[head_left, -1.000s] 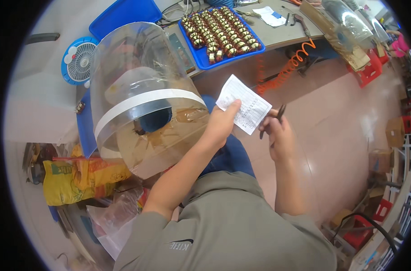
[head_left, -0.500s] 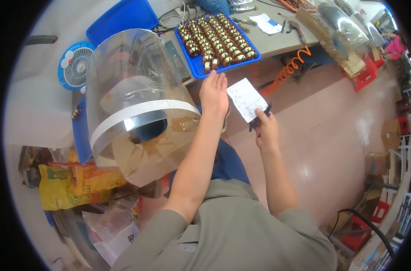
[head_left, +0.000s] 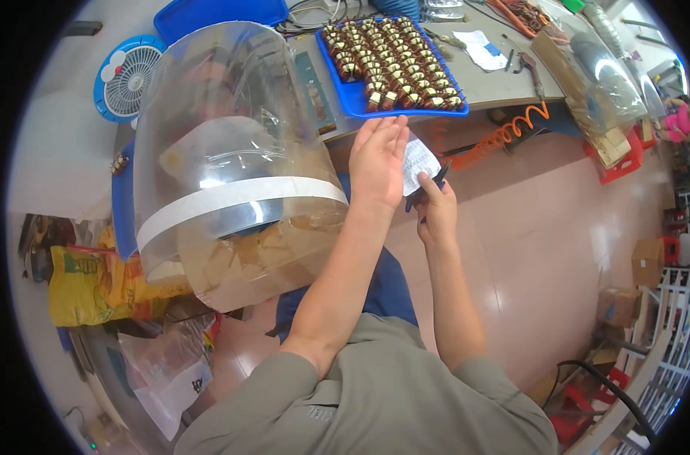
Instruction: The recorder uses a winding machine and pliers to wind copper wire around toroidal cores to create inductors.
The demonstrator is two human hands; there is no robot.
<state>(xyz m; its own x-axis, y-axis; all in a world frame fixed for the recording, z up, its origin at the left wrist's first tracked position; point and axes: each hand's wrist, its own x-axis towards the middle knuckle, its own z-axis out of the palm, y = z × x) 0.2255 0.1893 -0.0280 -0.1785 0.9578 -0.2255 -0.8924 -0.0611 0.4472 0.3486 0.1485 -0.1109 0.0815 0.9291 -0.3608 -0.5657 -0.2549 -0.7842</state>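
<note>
My left hand is raised with its fingers stretched out and holds nothing. Its fingertips reach just below the near edge of a blue tray, seemingly without gripping it. Rows of small copper-wound coils with pale bands fill most of that tray. In my right hand is a white sheet of paper with handwriting, pinched under the thumb. A slim dark object is held along with it, its kind unclear. Part of the sheet is hidden behind my left hand.
A large clear plastic cylinder with a white band stands at left, beside a blue fan. On the workbench lie papers and tools. An orange coiled hose hangs from its edge. A red crate stands on the floor at right.
My left hand has moved to the right and now overlaps the sheet. The sheet in my right hand is drawn closer to it and more tilted. The whole view has shifted slightly.
</note>
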